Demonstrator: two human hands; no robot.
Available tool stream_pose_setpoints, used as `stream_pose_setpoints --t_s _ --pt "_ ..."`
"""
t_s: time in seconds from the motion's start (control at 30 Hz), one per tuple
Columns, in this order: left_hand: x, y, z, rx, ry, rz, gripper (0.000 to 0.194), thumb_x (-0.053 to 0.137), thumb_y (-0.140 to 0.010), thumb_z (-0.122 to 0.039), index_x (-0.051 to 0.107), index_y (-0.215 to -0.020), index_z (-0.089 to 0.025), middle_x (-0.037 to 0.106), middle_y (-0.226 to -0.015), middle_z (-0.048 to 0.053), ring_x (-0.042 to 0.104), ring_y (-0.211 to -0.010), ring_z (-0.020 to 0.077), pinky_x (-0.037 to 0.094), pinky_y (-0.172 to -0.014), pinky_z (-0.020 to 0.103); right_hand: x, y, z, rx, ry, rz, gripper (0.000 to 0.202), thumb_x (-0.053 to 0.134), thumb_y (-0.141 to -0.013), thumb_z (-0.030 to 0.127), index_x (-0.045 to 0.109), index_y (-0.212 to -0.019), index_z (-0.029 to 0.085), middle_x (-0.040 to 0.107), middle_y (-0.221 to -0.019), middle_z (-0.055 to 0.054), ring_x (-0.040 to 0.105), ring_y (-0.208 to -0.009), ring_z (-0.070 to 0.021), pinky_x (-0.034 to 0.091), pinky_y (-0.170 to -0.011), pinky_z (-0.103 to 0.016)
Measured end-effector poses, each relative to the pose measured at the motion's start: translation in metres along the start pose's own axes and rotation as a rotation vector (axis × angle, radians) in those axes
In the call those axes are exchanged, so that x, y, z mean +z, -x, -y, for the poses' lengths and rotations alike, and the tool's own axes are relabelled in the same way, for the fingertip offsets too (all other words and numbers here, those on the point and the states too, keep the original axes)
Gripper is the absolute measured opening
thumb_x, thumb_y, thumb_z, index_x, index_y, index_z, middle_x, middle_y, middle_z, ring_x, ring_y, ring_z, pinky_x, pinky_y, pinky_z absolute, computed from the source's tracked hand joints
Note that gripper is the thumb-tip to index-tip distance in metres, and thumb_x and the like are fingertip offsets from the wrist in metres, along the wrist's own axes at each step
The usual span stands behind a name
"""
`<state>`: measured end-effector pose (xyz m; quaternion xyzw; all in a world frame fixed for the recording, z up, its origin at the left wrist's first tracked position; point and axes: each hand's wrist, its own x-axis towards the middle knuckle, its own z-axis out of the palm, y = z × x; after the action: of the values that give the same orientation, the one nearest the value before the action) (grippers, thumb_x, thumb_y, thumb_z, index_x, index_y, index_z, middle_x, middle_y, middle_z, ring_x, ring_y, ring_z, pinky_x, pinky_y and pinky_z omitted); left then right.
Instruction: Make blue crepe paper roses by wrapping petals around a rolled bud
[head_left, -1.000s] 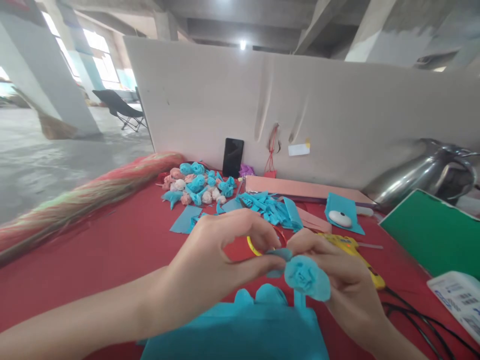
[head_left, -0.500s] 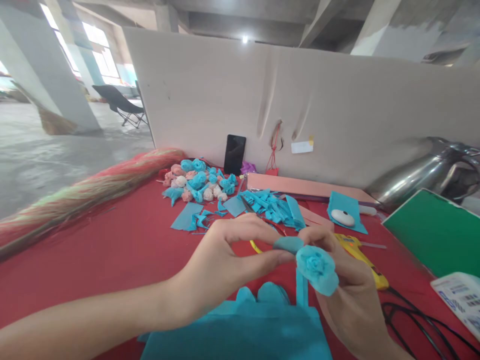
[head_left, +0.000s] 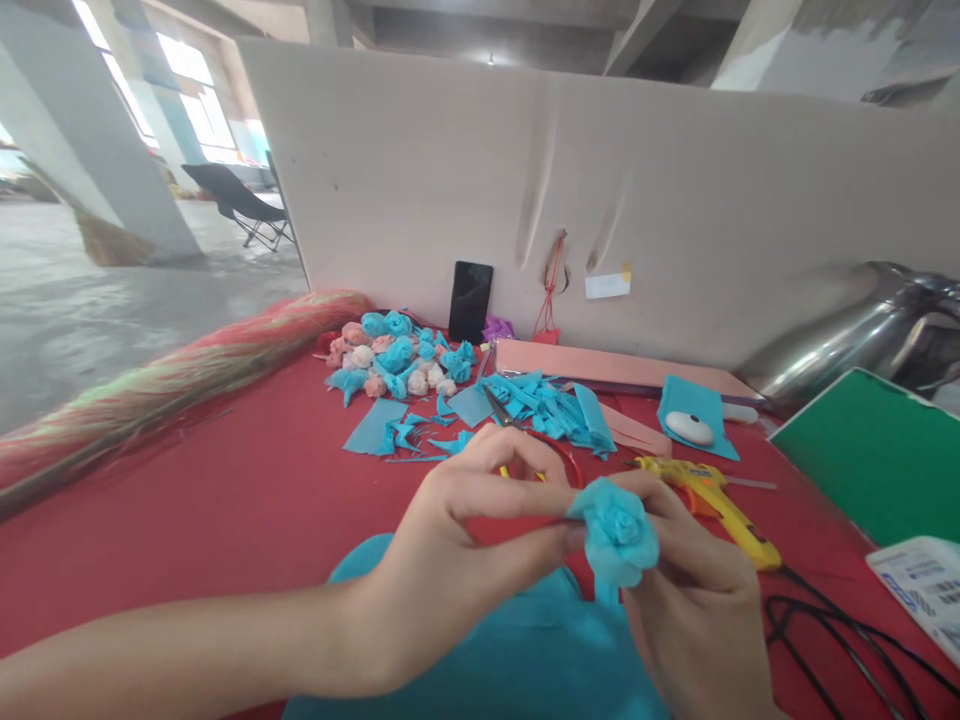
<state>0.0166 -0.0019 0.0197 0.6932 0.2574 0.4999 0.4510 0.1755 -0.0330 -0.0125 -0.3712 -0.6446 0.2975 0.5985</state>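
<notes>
A blue crepe-paper rose (head_left: 619, 532) is held between my two hands, its face turned toward me. My left hand (head_left: 480, 530) pinches a petal at the flower's left edge between thumb and forefinger. Behind the bloom, my right hand (head_left: 694, 590) closes on its base; those fingertips are partly hidden. A narrow blue strip hangs below the rose. Underneath both hands lies blue crepe paper (head_left: 480, 665), with rounded pieces on it. Scissors (head_left: 501, 408) with red and yellow handles lie behind my left hand, partly covered.
Finished paper roses (head_left: 397, 355) are heaped at the back left, beside blue paper scraps (head_left: 547, 405). A yellow glue gun (head_left: 712, 505) with a black cable lies right. Further right are a green board (head_left: 862, 460) and a steel jug (head_left: 832, 320). A phone (head_left: 471, 302) leans on the partition.
The loose petal between my left fingers now sits against the rose's left side. The rose has shifted slightly left, and more of the glue gun shows.
</notes>
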Motion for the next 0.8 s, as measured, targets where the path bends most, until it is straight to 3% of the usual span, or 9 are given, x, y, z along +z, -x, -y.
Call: stream_pose_setpoints --t_s 0.2,0.33,0.47,0.63,0.8 --pt "0.000 0.003 -0.002 -0.013 0.008 0.023 0.014 0.068 -0.076 -0.014 0.075 -0.069 -0.024 0.054 -0.075 0.001 0.055 -0.078 0.0154 0.054 -0.060 0.025 0.003 0.002 0.002 0.002 0.008 -0.030 0.017 0.068 -0.079 0.015 0.074 -0.077 0.030 0.060 -0.079 0.002 0.056 -0.066 -0.0096 0.048 -0.053 -0.015" --pt "0.000 0.004 -0.004 -0.133 0.119 0.017 0.012 0.069 -0.075 -0.016 0.075 -0.068 -0.024 0.052 -0.077 0.001 0.053 -0.075 0.0138 0.052 -0.055 0.021 0.006 0.003 0.006 0.056 -0.055 -0.030 0.022 0.067 -0.079 0.013 0.075 -0.082 0.033 0.061 -0.077 0.002 0.055 -0.065 -0.0093 0.047 -0.051 -0.015" --pt "-0.003 0.004 0.000 -0.245 0.235 0.089 0.014 0.066 -0.080 -0.020 0.075 -0.074 -0.029 0.050 -0.083 0.000 0.048 -0.069 0.0099 0.049 -0.052 0.018 0.010 0.001 0.013 0.134 -0.088 -0.029 0.024 0.063 -0.081 0.013 0.075 -0.083 0.034 0.059 -0.071 0.004 0.053 -0.059 -0.0066 0.046 -0.050 -0.013" --pt "-0.005 0.000 0.005 -0.336 0.292 0.072 0.008 0.068 -0.080 -0.025 0.075 -0.078 -0.026 0.050 -0.084 -0.001 0.049 -0.077 0.0090 0.049 -0.066 0.016 0.012 -0.003 0.016 0.229 -0.189 -0.038 0.026 0.062 -0.080 0.013 0.075 -0.085 0.035 0.058 -0.073 0.004 0.052 -0.055 -0.0055 0.046 -0.048 -0.015" --pt "-0.007 -0.003 0.005 -0.375 0.361 0.092 0.009 0.067 -0.081 -0.025 0.074 -0.077 -0.024 0.051 -0.084 -0.002 0.051 -0.082 0.0090 0.048 -0.075 0.015 0.006 -0.003 0.017 0.291 -0.297 0.046 0.024 0.054 -0.086 0.020 0.075 -0.084 0.033 0.058 -0.071 0.002 0.051 -0.054 -0.0075 0.045 -0.047 -0.018"
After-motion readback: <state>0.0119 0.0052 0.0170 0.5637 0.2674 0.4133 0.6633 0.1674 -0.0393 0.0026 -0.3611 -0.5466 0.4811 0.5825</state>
